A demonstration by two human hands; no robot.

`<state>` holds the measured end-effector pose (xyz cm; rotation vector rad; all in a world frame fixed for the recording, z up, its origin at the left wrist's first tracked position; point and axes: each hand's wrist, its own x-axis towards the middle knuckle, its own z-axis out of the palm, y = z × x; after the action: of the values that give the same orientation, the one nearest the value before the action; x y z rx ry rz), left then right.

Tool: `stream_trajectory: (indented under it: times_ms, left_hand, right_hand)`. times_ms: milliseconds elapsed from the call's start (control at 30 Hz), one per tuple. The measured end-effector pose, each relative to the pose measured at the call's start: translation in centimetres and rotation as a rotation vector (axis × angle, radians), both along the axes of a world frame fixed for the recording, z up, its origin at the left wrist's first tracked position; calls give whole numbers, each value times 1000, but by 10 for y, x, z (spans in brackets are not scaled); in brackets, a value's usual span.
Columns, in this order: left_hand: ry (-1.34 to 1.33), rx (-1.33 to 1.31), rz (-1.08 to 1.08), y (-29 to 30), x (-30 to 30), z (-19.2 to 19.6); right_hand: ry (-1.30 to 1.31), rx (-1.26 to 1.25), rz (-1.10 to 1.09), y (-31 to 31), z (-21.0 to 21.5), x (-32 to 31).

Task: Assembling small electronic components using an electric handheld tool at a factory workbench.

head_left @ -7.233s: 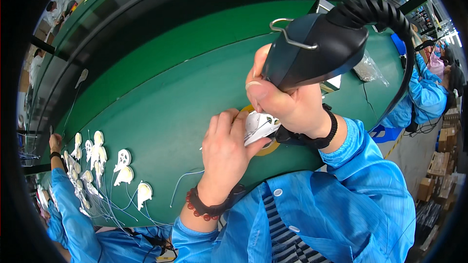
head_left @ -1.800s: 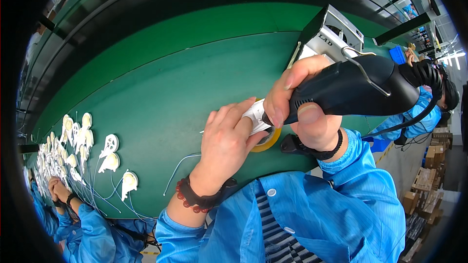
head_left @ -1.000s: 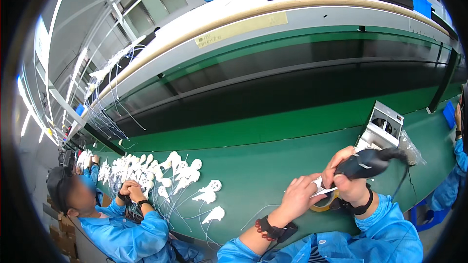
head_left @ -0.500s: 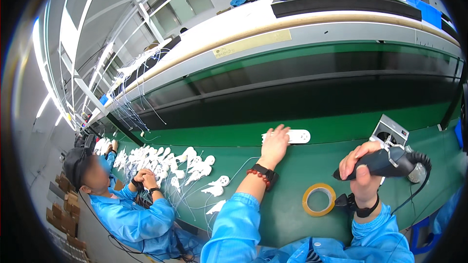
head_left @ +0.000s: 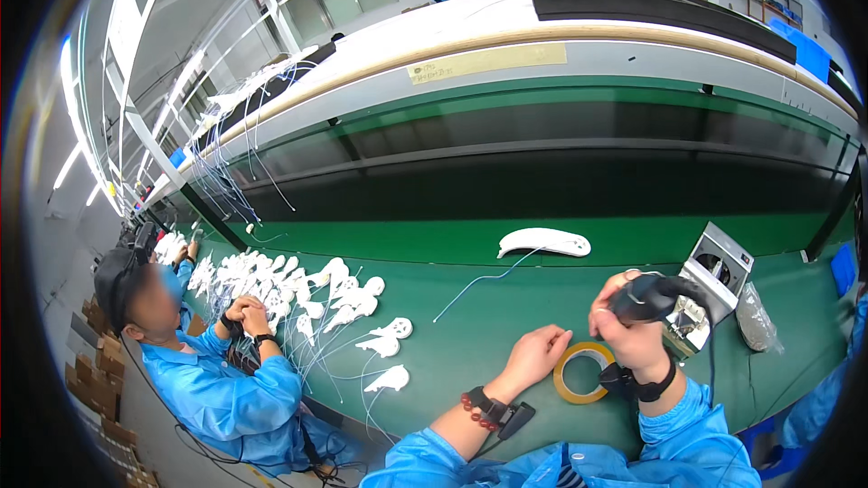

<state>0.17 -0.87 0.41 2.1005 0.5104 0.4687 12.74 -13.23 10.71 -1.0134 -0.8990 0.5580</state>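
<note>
Right hand [head_left: 633, 334] fingers wrapped tight round black corded handheld tool [head_left: 646, 296], held up above green counter [head_left: 506, 307]. Left hand [head_left: 535, 357] rests palm-down on counter, grip loose and spread, holding nothing, just beside yellow tape ring [head_left: 583, 371]. White curved plastic part [head_left: 544, 241] with thin wire lies further back, well apart from both hands. Grey fan box [head_left: 714, 276] right of tool. Co-worker in blue [head_left: 212, 380] at left by pile of white parts [head_left: 307, 298]
</note>
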Motion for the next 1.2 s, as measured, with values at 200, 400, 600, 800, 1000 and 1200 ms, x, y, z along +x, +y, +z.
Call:
stream_trajectory:
  times_ms: [200,400,600,800,1000,1200]
  left_hand:
    - [20,14,-51,2,-9,-1]
    - [-6,64,-58,4,-10,-3]
    - [-29,75,-66,5,-10,-15]
    - [21,68,-62,5,-10,-17]
    - [-13,91,-81,3,-13,-11]
    - [-78,118,-71,6,-12,-11]
  right_hand:
    - [-261,-27,-98,32,-33,-11]
    - [194,-180,46,39,-32,-6]
    - [43,-248,27,38,-49,-13]
    - [-118,-260,141,33,-37,-18]
    - [-987,1,130,19,39,-2]
    - [-1050,330,-271,3,88,-17]
